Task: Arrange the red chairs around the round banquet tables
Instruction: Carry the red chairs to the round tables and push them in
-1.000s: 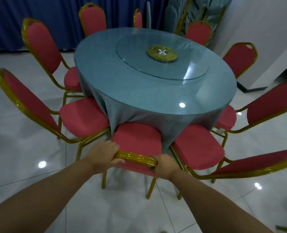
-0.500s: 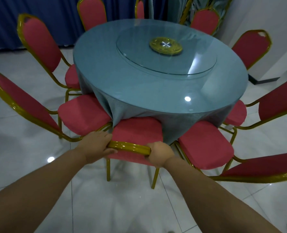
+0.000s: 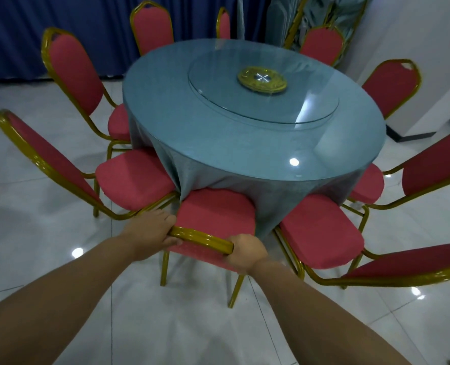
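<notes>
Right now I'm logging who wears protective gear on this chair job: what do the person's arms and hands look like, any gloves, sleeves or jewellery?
Both forearms are bare as far as the frame shows: no sleeves in view. The left hand and the right hand wear no gloves. No watch, bracelet or ring shows on the visible wrists and fingers, and no markings either.

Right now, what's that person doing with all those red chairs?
A person is setting red chairs around a round banquet table. Both hands grip the gold top rail of the nearest chair: left hand at one end, right hand at the other. Its seat touches the hanging blue-grey tablecloth. Other red chairs ring the table.
</notes>
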A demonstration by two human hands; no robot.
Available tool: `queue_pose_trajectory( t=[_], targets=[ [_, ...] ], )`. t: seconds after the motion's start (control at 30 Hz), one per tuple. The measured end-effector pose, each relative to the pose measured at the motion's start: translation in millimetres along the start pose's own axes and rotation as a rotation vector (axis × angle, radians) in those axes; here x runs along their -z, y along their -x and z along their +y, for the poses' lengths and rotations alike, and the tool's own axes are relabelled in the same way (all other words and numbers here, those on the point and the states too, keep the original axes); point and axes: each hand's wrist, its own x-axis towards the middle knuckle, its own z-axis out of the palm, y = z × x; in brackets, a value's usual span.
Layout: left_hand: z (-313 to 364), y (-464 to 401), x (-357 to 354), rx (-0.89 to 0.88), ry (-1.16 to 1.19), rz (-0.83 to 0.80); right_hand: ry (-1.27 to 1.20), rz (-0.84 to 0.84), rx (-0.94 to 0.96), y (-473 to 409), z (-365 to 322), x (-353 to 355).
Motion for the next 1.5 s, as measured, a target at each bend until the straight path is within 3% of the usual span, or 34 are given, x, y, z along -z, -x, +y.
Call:
queue_pose_trajectory(
  t=[0.43,0.63,0.83,1.07,1.3,1.5],
  targets=[
    [11.4,9.0,-16.1,0.045,0.182,0.076,-0.064,-0.024,-0.033,7.7,0.7,-6.8],
    [66.9,-6.1,-5.2,-0.082,0.278,0.162,-0.057,-0.007,0.003,27.6,23.6,-5.7],
    [144.9,-46.1,14.3,-0.159,0.243,0.060,-0.062,0.019,-0.167,83.0,117.9,17.4],
    [291.6,-114.0,23.9,-0.230,0.194,-0.018,-0.001,0.112,-0.290,154.0,265.3,71.3],
    [462.2,-187.9,4.1,-0.235,0.268,-0.157,0.137,0.288,-0.172,203.9,408.8,124.9],
    [559.2,-218.2,1.2,-0.173,0.352,-0.187,0.315,0.295,-0.046,214.8,497.2,161.3]
  ],
)
